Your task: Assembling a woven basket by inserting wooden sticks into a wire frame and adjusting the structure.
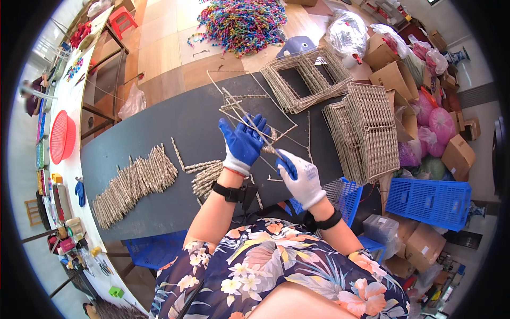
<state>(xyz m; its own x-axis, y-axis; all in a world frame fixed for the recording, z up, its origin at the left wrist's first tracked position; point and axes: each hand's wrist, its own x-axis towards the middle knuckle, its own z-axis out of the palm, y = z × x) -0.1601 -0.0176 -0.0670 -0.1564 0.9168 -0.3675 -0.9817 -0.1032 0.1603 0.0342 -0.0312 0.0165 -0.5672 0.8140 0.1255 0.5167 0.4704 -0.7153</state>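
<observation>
My left hand [244, 141], in a blue-coated work glove, is palm up with its fingers stretched and thumb apart. Thin straw-coloured rods of a wire frame [234, 102] cross over its palm and fingers. To its right, my right hand [299, 178], in a white glove with blue-coated fingers, is closed on the near end of this frame. More thin frame rods [308, 139] lie on the dark table [154, 125] beyond the hands. Short braided straw strips [208, 178] are bunched beside my left wrist, partly hidden by it. A long row of similar strips [135, 178] lies farther left.
Stacked rectangular frames [305, 80] stand at the table's far right, beside a stack of woven panels [366, 133]. Blue plastic crates [427, 203] and cardboard boxes [396, 80] crowd the right. Colourful beads [241, 24] cover the floor beyond; a red basket [63, 137] is left.
</observation>
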